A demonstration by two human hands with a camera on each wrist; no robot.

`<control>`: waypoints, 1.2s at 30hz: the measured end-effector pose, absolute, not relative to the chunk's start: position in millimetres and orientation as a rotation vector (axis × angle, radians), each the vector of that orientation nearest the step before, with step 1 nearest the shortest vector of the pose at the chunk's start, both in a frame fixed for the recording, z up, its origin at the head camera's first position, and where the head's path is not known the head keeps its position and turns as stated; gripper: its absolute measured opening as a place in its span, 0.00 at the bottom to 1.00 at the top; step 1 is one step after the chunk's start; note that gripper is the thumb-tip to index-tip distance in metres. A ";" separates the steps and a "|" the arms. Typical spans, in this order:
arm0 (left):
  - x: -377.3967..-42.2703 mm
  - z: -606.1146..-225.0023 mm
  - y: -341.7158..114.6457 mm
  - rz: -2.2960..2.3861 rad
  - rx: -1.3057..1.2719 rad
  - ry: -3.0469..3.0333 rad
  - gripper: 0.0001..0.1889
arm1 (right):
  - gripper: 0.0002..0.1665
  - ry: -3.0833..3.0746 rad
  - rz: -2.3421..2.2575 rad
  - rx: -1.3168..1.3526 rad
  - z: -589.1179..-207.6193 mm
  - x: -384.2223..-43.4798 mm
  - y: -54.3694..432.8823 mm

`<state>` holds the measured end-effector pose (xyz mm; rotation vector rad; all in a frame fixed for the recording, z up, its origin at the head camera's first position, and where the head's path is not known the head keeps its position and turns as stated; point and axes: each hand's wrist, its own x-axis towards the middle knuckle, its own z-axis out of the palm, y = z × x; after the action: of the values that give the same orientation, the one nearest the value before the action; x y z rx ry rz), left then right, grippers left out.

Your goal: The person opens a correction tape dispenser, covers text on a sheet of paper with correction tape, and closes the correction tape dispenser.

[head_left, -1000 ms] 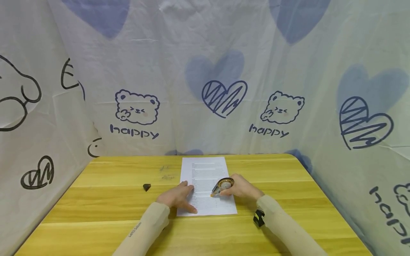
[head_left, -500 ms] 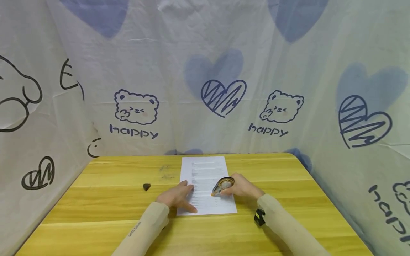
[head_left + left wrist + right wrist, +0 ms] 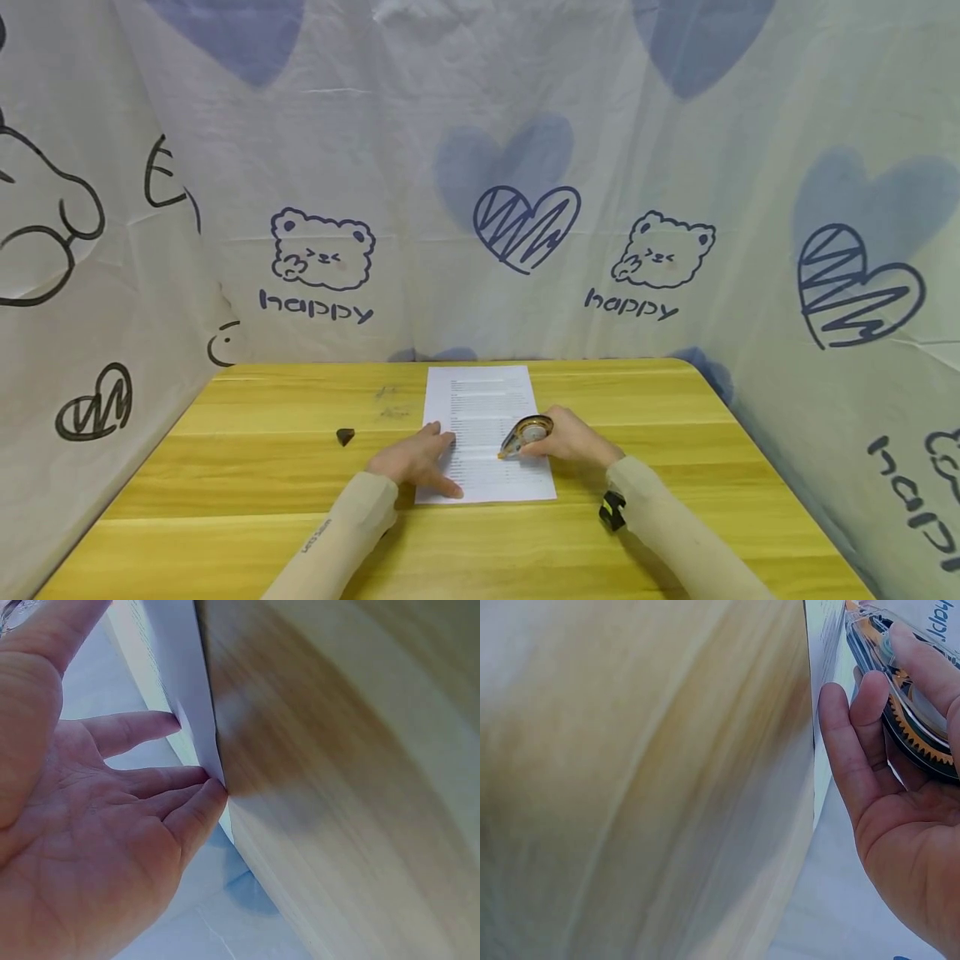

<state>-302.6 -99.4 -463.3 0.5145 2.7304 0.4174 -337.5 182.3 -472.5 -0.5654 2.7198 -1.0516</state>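
A printed sheet of paper (image 3: 480, 483) lies flat on the wooden table. My right hand (image 3: 573, 437) grips a correction tape dispenser (image 3: 531, 432), its orange tip at the paper's lower middle. In the right wrist view the clear case and orange gear of the correction tape (image 3: 915, 742) show between thumb and fingers. With fingers spread, my left hand (image 3: 416, 462) rests on the paper's left edge. Its fingertips touch the sheet (image 3: 180, 667) in the left wrist view.
A small dark piece (image 3: 345, 436) lies on the table (image 3: 262, 483) left of the paper. Grey smudges mark the tabletop behind it. White curtains (image 3: 450, 167) with hearts and bears hang around the back and sides. A black strap buckle (image 3: 612, 510) hangs at the right sleeve.
Little differs; the whole head view shifts slightly. The correction tape tip stays at nearly the same spot on the paper, perhaps a touch further right. The left hand keeps its place.
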 end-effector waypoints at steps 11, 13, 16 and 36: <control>-300.4 -461.8 -100.8 0.421 0.518 2.736 0.51 | 0.15 2.716 -1.064 -0.564 -472.5 -335.5 183.6; -299.9 -461.3 -101.1 0.427 0.519 2.734 0.51 | 0.14 2.719 -1.063 -0.564 -472.6 -335.3 183.7; -299.5 -461.0 -101.4 0.432 0.522 2.733 0.51 | 0.14 2.716 -1.067 -0.558 -472.1 -335.4 183.6; -296.5 -458.8 -100.4 0.423 0.513 2.724 0.51 | 0.15 2.732 -1.039 -0.553 -470.6 -335.5 188.4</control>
<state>-296.5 -100.4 -458.8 0.5132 2.7243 0.4230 -335.5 188.4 -470.6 -0.5530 2.7320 -1.0394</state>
